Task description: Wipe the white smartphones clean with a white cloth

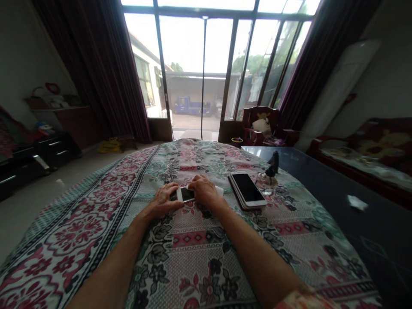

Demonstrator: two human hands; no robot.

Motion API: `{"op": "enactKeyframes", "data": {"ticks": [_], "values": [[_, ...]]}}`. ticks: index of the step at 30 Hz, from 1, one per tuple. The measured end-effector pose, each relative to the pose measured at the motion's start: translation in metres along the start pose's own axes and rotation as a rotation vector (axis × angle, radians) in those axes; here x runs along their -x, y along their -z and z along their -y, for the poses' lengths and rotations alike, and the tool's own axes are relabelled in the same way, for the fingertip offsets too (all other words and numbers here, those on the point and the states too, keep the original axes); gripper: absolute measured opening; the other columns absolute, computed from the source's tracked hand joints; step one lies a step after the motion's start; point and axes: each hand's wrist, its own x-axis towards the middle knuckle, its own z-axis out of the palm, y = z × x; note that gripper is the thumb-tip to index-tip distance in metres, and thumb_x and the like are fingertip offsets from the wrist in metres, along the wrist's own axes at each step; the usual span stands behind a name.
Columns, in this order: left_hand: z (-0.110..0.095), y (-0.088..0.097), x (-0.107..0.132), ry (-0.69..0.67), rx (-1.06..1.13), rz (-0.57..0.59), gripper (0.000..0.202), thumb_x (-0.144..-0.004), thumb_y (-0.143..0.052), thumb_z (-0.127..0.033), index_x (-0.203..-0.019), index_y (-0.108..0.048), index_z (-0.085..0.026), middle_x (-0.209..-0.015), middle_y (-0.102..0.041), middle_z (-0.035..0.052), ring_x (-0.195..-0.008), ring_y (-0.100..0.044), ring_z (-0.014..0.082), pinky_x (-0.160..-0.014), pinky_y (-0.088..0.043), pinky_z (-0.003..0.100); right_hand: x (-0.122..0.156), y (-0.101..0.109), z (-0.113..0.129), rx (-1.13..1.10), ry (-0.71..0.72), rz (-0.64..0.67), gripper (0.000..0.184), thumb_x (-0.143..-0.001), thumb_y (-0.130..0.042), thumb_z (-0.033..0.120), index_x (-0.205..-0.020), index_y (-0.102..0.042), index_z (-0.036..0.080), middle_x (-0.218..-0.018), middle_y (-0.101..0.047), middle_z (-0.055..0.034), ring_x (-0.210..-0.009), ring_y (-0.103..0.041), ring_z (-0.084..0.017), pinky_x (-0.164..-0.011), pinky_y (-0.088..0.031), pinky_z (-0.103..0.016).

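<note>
A small white smartphone (187,195) with a dark screen lies on the flowered tablecloth (199,257). My left hand (163,200) grips its left end between thumb and fingers. Bent over the phone's right part is my right hand (205,191), its fingers closed and pressed down on the screen. A bit of white tissue (219,190) sticks out beside that hand; the fingers hide the rest of it. To the right, a larger white phone (248,189) lies face up on top of another flat, pale device.
Behind the stacked devices stands a small black object (273,164) on a clear base. A dark glossy table (341,214) adjoins on the right, with a crumpled white piece (357,202) on it. Beyond are a wooden chair (260,124) and tall glass doors (183,77).
</note>
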Motion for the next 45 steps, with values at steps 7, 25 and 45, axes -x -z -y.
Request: {"op": "enactKeyframes", "data": {"ticks": [7,25,45], "values": [[0.006,-0.004,-0.001,-0.017,0.019,-0.026,0.057,-0.067,-0.071,-0.045,-0.118,-0.062,-0.019,-0.134,-0.053,0.0132,-0.126,-0.045,0.0335,-0.106,-0.034,0.048,0.001,-0.003,0.012,-0.029,0.092,0.041,0.017,-0.085,-0.06,0.024,-0.094,-0.075,0.025,-0.103,-0.066,-0.0062,-0.095,-0.054,-0.019,-0.081,-0.04,-0.026],[0.009,-0.006,-0.001,-0.007,0.01,-0.04,0.059,-0.068,-0.072,-0.044,-0.12,-0.061,-0.02,-0.137,-0.052,0.0134,-0.129,-0.044,0.0327,-0.108,-0.033,0.046,0.006,0.023,0.016,-0.087,0.043,0.174,0.018,-0.075,-0.072,0.021,-0.091,-0.077,0.024,-0.101,-0.069,-0.0051,-0.092,-0.059,-0.016,-0.076,-0.041,-0.021],[0.003,-0.002,0.0,-0.037,0.041,-0.044,0.054,-0.068,-0.071,-0.043,-0.117,-0.062,-0.022,-0.131,-0.056,0.011,-0.123,-0.049,0.0327,-0.105,-0.036,0.047,0.001,0.022,0.005,-0.093,0.025,0.242,0.018,-0.074,-0.068,0.02,-0.089,-0.077,0.024,-0.089,-0.072,-0.0041,-0.082,-0.061,-0.015,-0.068,-0.04,-0.02]]}}
